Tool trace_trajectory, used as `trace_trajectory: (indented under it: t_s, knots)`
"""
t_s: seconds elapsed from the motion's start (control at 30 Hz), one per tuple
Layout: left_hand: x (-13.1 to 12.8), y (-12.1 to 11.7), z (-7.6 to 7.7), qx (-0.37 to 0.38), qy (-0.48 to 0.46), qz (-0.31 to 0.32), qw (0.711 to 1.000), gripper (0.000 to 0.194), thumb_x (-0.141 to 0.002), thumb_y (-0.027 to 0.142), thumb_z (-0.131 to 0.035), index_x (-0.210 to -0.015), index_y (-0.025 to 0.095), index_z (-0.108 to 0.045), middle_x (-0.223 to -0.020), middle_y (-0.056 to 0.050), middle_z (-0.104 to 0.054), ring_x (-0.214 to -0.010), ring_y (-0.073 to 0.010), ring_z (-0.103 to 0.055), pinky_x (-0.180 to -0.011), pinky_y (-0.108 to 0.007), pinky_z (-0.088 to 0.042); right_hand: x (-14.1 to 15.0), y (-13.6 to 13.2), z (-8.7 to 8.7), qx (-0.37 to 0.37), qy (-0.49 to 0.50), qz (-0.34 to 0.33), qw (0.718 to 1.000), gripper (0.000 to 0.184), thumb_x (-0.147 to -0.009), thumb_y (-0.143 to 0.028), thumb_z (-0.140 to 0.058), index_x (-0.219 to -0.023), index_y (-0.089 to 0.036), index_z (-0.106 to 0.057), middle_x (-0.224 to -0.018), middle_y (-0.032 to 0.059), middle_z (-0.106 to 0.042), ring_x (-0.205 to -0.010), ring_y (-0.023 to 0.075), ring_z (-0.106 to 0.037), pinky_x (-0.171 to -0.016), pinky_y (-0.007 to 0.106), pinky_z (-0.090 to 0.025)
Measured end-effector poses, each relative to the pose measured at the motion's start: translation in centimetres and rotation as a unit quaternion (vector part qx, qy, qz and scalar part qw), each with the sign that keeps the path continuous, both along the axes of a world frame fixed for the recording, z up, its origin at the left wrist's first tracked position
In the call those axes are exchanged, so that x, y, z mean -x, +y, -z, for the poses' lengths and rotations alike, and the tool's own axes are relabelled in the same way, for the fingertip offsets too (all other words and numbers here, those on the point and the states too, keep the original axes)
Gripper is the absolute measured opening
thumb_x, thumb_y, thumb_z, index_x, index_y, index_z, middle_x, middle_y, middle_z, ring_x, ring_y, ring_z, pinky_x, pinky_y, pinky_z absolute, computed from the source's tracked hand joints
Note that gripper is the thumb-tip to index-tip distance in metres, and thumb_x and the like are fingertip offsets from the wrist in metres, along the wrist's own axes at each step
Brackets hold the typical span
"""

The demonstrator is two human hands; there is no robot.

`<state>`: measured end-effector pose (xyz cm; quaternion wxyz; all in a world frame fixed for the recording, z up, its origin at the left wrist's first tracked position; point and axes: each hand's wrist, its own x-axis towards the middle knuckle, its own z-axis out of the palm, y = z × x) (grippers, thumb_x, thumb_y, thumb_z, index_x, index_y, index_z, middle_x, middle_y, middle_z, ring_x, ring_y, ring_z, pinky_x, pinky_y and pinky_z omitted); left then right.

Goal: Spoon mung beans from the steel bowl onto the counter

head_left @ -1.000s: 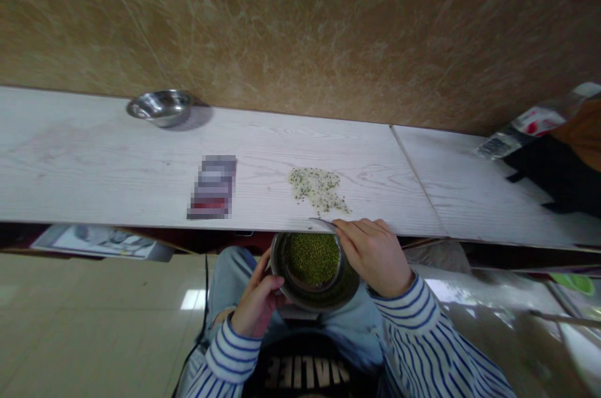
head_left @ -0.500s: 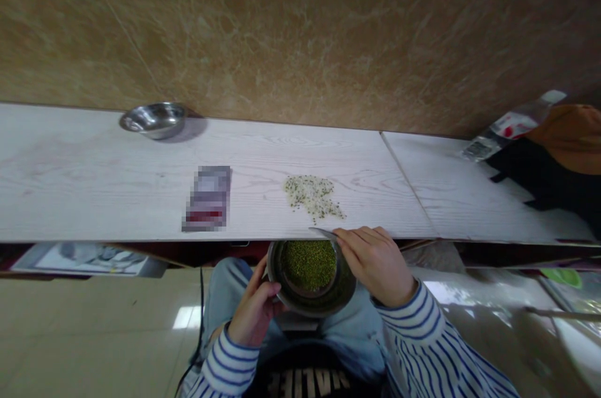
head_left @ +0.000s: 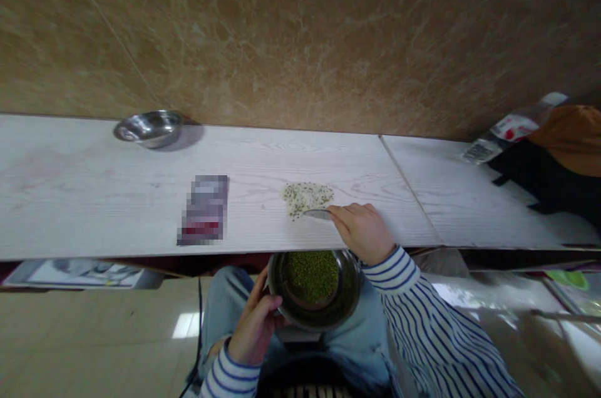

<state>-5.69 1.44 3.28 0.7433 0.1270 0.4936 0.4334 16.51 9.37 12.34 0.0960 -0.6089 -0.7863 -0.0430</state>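
Below the counter's front edge, my left hand [head_left: 257, 321] grips the left rim of a metal bowl [head_left: 348, 298] with green beans [head_left: 312, 276] inside, probably mung beans. Its thumb lies over the rim, and the bowl sits above my lap. My right hand [head_left: 366, 230] is closed around a metal utensil [head_left: 317, 214] with a narrow, pointed end; its handle is hidden in the fingers. That end lies at the lower edge of a spread pile of white grains mixed with green beans [head_left: 307, 196] on the white counter [head_left: 263, 154].
Toward the wall at the left stands a second metal bowl [head_left: 149, 129]. A blurred-out flat packet or phone-like item [head_left: 204, 210] lies left of the pile. At far right are a plastic bottle [head_left: 511, 129] and a black and brown cloth item [head_left: 563, 166].
My right hand has moved up and forward over the counter, bringing the utensil from the front edge to the pile's lower edge. The left hand still holds the bowl. The view has shifted slightly.
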Motion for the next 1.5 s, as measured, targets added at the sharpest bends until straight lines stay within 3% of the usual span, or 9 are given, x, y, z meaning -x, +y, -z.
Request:
trace_trajectory:
  t_s: [0.27,0.43,0.57,0.9,1.13,1.27,1.5]
  knots:
    - [-0.5,0.5,-0.2,0.008,0.003,-0.003,1.000,0.075,-0.060,0.019,-0.067,-0.132,0.025,-0.047,-0.103,-0.006,-0.065,-0.075,-0.0201,-0.059,-0.057,-0.033,-0.050,-0.8,1.7,-0.4,-0.018,0.002,-0.003,1.000,0.024,-0.094,-0.025,-0.045,-0.110,-0.022,-0.063,-0.093,0.0037,-0.072,-0.088,0.0163,-0.062,-0.074,0.030,-0.033]
    - [-0.7,0.4,-0.1,0.012,0.005,-0.004,1.000,0.074,-0.059,0.019,-0.067,-0.130,0.026,-0.049,-0.102,-0.005,-0.065,-0.074,-0.0193,-0.059,-0.059,-0.033,-0.051,-1.9,2.2,0.0,-0.067,0.005,0.059,0.996,0.025,-0.094,-0.027,-0.044,-0.110,-0.022,-0.064,-0.090,0.0040,-0.072,-0.084,0.0169,-0.062,-0.072,0.030,-0.032]
    - [-0.7,0.3,-0.2,0.014,0.007,-0.011,1.000,0.072,-0.060,0.017,-0.067,-0.129,0.026,-0.050,-0.104,-0.006,-0.065,-0.075,-0.0191,-0.059,-0.058,-0.032,-0.051,-1.9,2.4,0.8,-0.051,-0.010,0.076,0.996,0.026,-0.095,-0.027,-0.043,-0.111,-0.022,-0.063,-0.092,0.0047,-0.072,-0.086,0.0169,-0.062,-0.072,0.031,-0.032]
    - [-0.7,0.1,0.2,0.002,0.005,-0.005,1.000,0.070,-0.059,0.018,-0.067,-0.126,0.027,-0.051,-0.103,-0.004,-0.063,-0.072,-0.0178,-0.058,-0.052,-0.029,-0.049,-0.7,-0.4,0.8,-0.040,-0.016,0.025,0.999,0.025,-0.094,-0.022,-0.044,-0.111,-0.022,-0.062,-0.093,0.0045,-0.072,-0.087,0.0156,-0.061,-0.073,0.030,-0.031]
    - [-0.8,0.0,-0.4,-0.003,0.004,0.002,1.000,0.067,-0.059,0.017,-0.067,-0.124,0.026,-0.053,-0.100,-0.003,-0.063,-0.067,-0.0157,-0.057,-0.051,-0.028,-0.048,-0.4,-1.9,1.0,-0.053,0.007,0.002,0.999,0.022,-0.093,-0.021,-0.047,-0.107,-0.022,-0.064,-0.093,0.0024,-0.072,-0.087,0.0149,-0.061,-0.073,0.030,-0.031]
    - [-0.8,0.0,-0.5,-0.005,0.003,0.005,1.000,0.067,-0.060,0.016,-0.065,-0.125,0.025,-0.052,-0.091,-0.002,-0.062,-0.065,-0.0158,-0.056,-0.051,-0.030,-0.050,-1.0,-2.5,0.6,-0.058,0.017,-0.001,0.998,0.022,-0.093,-0.021,-0.046,-0.107,-0.022,-0.063,-0.093,0.0028,-0.072,-0.088,0.0152,-0.061,-0.074,0.029,-0.031]
    - [-0.8,0.1,-0.7,-0.006,0.006,0.007,1.000,0.063,-0.060,0.015,-0.064,-0.121,0.026,-0.053,-0.095,-0.002,-0.063,-0.065,-0.0152,-0.057,-0.050,-0.029,-0.050,-3.5,-4.7,0.3,-0.081,0.014,0.036,0.996,0.023,-0.094,-0.025,-0.045,-0.105,-0.019,-0.065,-0.088,0.0047,-0.071,-0.082,0.0156,-0.062,-0.073,0.029,-0.034]
